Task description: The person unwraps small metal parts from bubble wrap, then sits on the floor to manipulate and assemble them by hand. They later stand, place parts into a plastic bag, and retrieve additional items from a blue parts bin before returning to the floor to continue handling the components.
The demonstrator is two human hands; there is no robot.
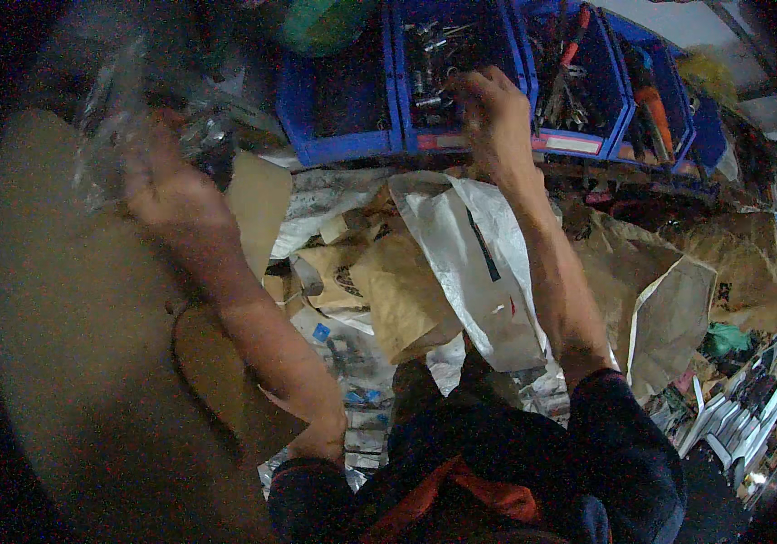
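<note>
My right hand (497, 113) reaches over the front of a blue bin (411, 145) that holds small shiny metal parts (429, 72). Its fingers are curled together at the bin's right side; whatever they may pinch is too small or hidden to name. On the left, my left hand (171, 177) is smeared by motion. Its fingers are closed on a crumpled clear plastic bag (102, 154), which hangs in front of a large brown cardboard sheet (53, 299).
More blue bins stand in the row, one with hand tools (574, 100), another with an orange-handled tool (653, 113). Below lie a white sack (474, 263) and brown paper sacks (669, 299). A green bundle (320, 23) sits above the bins. White metal pieces (751, 417) lie at lower right.
</note>
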